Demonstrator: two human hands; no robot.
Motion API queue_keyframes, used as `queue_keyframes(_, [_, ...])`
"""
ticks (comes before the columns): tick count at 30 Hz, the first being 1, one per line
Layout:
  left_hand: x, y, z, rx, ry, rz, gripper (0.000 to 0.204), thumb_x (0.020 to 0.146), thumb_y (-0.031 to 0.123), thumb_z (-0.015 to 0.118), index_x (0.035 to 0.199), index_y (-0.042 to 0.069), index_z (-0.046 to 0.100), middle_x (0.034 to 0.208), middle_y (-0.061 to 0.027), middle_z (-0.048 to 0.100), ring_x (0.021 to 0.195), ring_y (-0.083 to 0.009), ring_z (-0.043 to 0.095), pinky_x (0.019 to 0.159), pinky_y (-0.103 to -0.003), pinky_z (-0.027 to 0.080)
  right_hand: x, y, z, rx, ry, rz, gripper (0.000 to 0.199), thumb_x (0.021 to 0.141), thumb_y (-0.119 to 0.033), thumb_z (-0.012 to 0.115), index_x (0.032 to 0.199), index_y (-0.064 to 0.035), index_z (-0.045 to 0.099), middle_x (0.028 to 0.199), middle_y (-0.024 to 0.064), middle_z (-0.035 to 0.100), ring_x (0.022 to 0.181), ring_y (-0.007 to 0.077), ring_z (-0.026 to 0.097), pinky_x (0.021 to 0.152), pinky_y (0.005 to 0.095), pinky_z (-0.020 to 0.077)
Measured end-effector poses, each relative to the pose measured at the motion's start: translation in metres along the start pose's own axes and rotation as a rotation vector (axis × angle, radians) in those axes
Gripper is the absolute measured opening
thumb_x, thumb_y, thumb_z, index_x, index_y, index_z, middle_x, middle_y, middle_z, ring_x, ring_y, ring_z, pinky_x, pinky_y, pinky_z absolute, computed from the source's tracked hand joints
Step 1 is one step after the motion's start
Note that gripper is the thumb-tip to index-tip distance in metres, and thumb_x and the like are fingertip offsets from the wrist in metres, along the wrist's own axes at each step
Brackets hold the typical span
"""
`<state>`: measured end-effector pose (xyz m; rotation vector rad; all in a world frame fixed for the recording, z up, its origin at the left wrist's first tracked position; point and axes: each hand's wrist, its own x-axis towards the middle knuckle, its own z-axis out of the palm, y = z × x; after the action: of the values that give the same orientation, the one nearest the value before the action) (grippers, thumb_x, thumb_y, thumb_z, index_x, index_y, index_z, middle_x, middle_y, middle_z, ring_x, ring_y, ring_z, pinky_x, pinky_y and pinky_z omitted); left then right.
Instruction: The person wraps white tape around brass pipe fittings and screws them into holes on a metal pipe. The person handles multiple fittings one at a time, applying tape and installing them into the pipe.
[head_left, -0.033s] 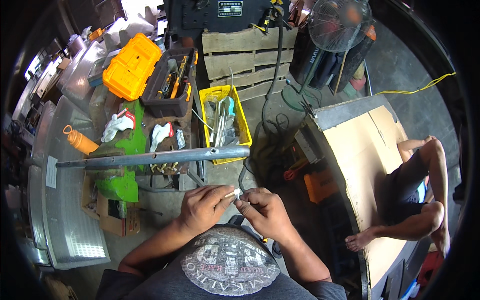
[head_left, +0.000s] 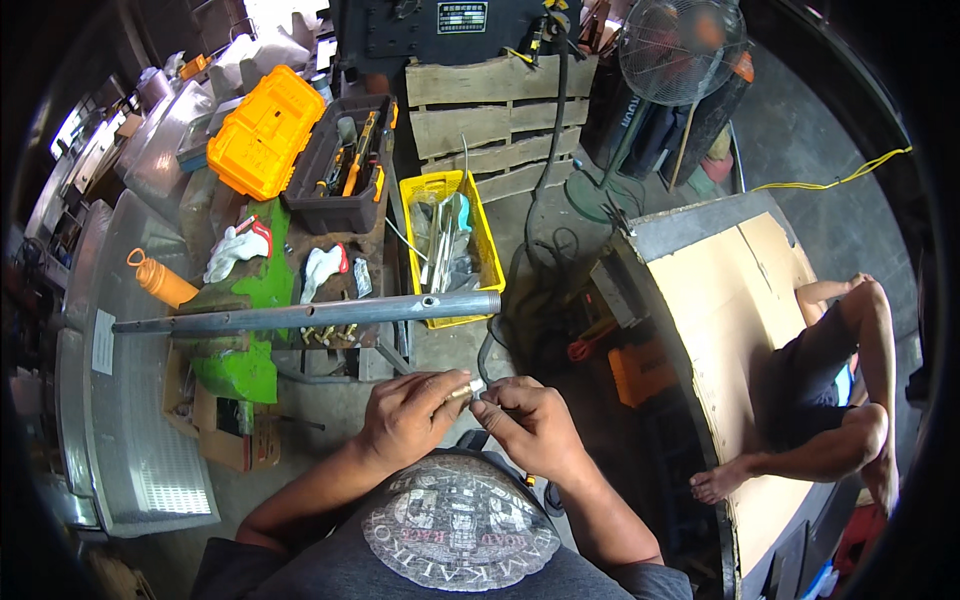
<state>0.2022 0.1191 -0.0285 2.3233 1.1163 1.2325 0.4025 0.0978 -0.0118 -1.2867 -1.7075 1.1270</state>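
In front of my chest, my left hand [head_left: 410,415] is closed on a small brass-coloured fitting [head_left: 461,393] with a white end. My right hand [head_left: 530,420] is closed too, thumb and fingers pinching something small and white [head_left: 476,395] against that end; its kind is too small to make out. Beyond my hands a long grey metal pipe [head_left: 270,317] with holes along it and a threaded right end lies across the workbench. Several brass fittings [head_left: 335,333] sit by the bench's near edge, next to the pipe.
On the bench are white gloves [head_left: 240,252] with red cuffs, an orange bottle [head_left: 160,280] and an open toolbox [head_left: 335,205]. A yellow crate [head_left: 485,240] stands behind the pipe. At right, a person's bare legs [head_left: 830,455] rest on a cardboard-topped table [head_left: 720,300]; a fan [head_left: 683,50] stands farther back.
A little more of the brass fitting shows between my fingers, and its white end has shifted slightly. Both hands stay in nearly the same place.
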Motion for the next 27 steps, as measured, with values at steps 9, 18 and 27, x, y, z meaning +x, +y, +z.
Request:
queue_keyframes(9, [-0.003,-0.011,-0.003,0.048,-0.121,0.144,0.026,0.076,0.002,0.078,0.099,0.006,0.067,0.092,-0.0068,0.072,0.083,-0.0255,0.071,0.070,-0.036,0.058,0.008,0.009,-0.006,0.483,-0.150,0.358,0.025,0.099,-0.023,0.069,0.098,0.0022,0.070,0.085,-0.0006,0.067,0.075,0.0057,0.056,0.068,0.0241,0.0460])
queue_keyframes(18, [-0.008,-0.018,-0.002,0.045,-0.036,0.103,0.024,0.076,0.006,0.079,0.093,0.009,0.063,0.093,-0.0044,0.065,0.087,-0.0260,0.068,0.092,-0.042,0.055,-0.002,0.011,-0.006,0.570,-0.214,0.417,0.031,0.097,-0.016,0.071,0.121,0.0045,0.067,0.096,0.0021,0.070,0.089,0.0068,0.060,0.081,0.0230,0.0489])
queue_keyframes(27, [-0.003,-0.019,-0.001,-0.037,-0.078,0.143,0.027,0.081,0.006,0.080,0.095,0.006,0.057,0.094,-0.0110,0.066,0.088,-0.0268,0.070,0.090,-0.044,0.056,-0.003,0.025,-0.006,0.522,-0.440,0.353,0.033,0.103,-0.014,0.060,0.130,0.0050,0.061,0.108,0.0058,0.069,0.099,0.0102,0.060,0.089,0.0259,0.0493])
